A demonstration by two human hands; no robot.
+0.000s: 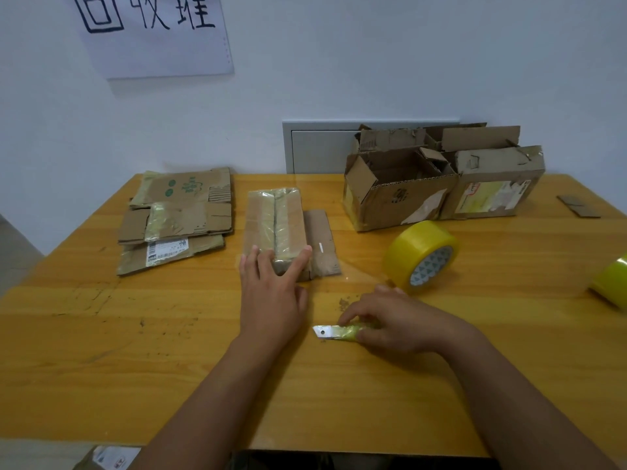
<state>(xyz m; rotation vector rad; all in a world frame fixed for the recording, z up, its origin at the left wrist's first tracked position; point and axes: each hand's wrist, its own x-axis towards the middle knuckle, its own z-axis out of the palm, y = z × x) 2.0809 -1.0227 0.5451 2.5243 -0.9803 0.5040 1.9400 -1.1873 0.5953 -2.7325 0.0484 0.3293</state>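
Left hand [271, 293] lies flat with fingers spread, pressing the near end of the taped cardboard bundle [274, 218], which sits on the surface [135, 351] just ahead of it. Right hand [390, 323] curls round the utility knife [336, 332], low against the surface just beside my left wrist, with the bare blade pointing toward that wrist. Beyond my right knuckles stands the roll of yellow packing tape [420, 254]. I judge the bundle light and stiff but its glossy wrap slick, so pressing from above or pinching its long edges should hold it best. The knife is small and sharp, so I should keep to its wrapped handle, fingers behind the blade.
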